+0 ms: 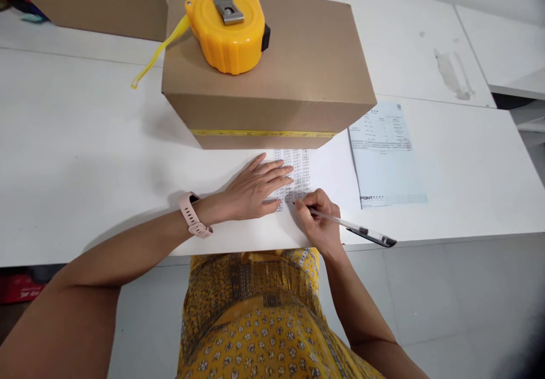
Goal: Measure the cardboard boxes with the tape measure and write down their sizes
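Observation:
A white sheet of paper (pixel 334 174) with several columns of small handwritten or printed marks lies at the table's front edge. My left hand (pixel 258 188) rests flat on it, fingers spread and pointing right. In my right hand (pixel 318 215) a clear-barrelled pen (pixel 355 227) with a black end is gripped, its tip at the paper near the lower marks. Just beyond the paper stands a brown cardboard box (pixel 276 49) with a yellow strip (pixel 264 133) along its near side. On top of the box sits a yellow tape measure (pixel 230 32) with a metal clip and a wrist strap.
A pale blue printed form (pixel 387 169) lies on the white table (pixel 76 157) to the right of the paper. Another cardboard box (pixel 102 1) stands at the back left. A red object (pixel 19 288) shows below the table's left edge.

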`<state>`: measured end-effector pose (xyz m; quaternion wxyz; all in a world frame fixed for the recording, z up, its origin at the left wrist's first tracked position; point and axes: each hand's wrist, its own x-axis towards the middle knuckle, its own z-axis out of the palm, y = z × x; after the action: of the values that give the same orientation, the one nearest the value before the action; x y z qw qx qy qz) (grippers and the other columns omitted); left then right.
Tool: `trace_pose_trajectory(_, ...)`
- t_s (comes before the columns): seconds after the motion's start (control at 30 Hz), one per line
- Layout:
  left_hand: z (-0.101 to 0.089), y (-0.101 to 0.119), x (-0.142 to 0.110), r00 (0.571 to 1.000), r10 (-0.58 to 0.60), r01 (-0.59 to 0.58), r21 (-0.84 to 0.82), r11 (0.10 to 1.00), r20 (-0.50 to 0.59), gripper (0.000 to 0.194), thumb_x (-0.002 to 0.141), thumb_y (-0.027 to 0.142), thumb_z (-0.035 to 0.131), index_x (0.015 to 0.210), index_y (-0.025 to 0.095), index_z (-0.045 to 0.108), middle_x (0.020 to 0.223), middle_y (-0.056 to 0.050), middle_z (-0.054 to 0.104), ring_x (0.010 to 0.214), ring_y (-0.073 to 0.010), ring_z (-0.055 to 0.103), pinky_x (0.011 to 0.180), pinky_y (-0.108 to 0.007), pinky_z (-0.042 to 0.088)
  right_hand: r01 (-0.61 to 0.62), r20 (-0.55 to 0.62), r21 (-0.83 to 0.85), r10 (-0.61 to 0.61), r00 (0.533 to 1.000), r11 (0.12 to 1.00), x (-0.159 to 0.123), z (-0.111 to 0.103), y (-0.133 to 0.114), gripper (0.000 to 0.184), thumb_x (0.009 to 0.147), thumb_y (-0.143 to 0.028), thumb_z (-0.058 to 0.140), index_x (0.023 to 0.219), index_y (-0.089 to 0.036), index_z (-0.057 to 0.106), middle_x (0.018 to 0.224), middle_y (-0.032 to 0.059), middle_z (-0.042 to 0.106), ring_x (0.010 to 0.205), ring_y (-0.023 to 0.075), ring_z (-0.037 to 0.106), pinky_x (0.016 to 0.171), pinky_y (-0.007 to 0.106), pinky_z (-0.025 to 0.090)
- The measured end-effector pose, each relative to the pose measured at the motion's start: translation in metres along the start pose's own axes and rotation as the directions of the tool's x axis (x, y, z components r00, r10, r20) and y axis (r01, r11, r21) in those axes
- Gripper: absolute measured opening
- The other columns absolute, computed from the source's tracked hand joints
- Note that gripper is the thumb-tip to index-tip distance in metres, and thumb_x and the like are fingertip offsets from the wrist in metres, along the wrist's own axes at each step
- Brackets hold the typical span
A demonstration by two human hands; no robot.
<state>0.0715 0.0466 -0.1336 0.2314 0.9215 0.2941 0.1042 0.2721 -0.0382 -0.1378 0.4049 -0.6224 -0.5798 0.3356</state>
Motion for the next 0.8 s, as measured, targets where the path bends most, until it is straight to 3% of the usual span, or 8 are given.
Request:
trace_pose_trajectory(0.13, 0.000, -0.001, 0.000, 1.000, 0.005, -0.005, 0.005, 1.000, 0.000, 0.049, 0.096, 0.031, 0.057, 0.144, 0.020, 0.054, 0.162, -0.009, 0.044, 0.154, -0.0282, 0.032, 0.129, -0.055, 0.011, -0.044, -0.028, 0.118, 0.048, 0.998, 0.992, 0.002, -0.003, 0.000, 0.026, 0.091, -0.032, 0.065, 0.073, -0.023, 0.047, 0.060, -0.0070, 0.045, 0.052, 0.0091, 0.035, 0.050, 0.026, 0.028)
trace_pose_trajectory(0.3, 0.001, -0.001, 0.000, 1.000, -0.003, 0.003, 0.023, 1.000, -0.001, 0.050, 0.096, 0.030, 0.057, 0.144, 0.017, 0.054, 0.160, -0.011, 0.046, 0.153, -0.0288, 0.033, 0.129, -0.056, 0.012, -0.066, 0.027, 0.260, 0.061, 0.998, 0.963, 0.008, -0.012, 0.002, 0.024, 0.084, -0.040, 0.076, 0.093, -0.024, 0.061, 0.081, -0.0010, 0.065, 0.068, 0.0127, 0.054, 0.059, 0.027, 0.041)
trace_pose_trajectory(0.57, -0.001, -0.002, 0.000, 1.000, 0.012, -0.012, 0.054, 0.998, -0.002, 0.050, 0.096, 0.031, 0.055, 0.144, 0.018, 0.054, 0.160, -0.011, 0.046, 0.152, -0.0291, 0.035, 0.128, -0.058, 0.015, 0.026, 0.055, 0.128, -0.033, 0.998, 0.991, 0.013, -0.008, -0.003, 0.027, 0.089, -0.034, 0.063, 0.072, -0.024, 0.045, 0.057, -0.0072, 0.043, 0.051, 0.0096, 0.037, 0.050, 0.026, 0.028)
trace_pose_trajectory(0.8, -0.004, 0.000, 0.000, 1.000, 0.007, -0.008, 0.063, 0.998, 0.005, 0.050, 0.095, 0.030, 0.055, 0.143, 0.017, 0.054, 0.161, -0.011, 0.046, 0.152, -0.0293, 0.035, 0.128, -0.058, 0.015, 0.004, 0.002, 0.115, -0.004, 1.000, 0.993, 0.019, -0.004, -0.005, 0.025, 0.081, -0.030, 0.065, 0.067, -0.024, 0.047, 0.055, -0.0074, 0.045, 0.050, 0.0090, 0.037, 0.049, 0.026, 0.029)
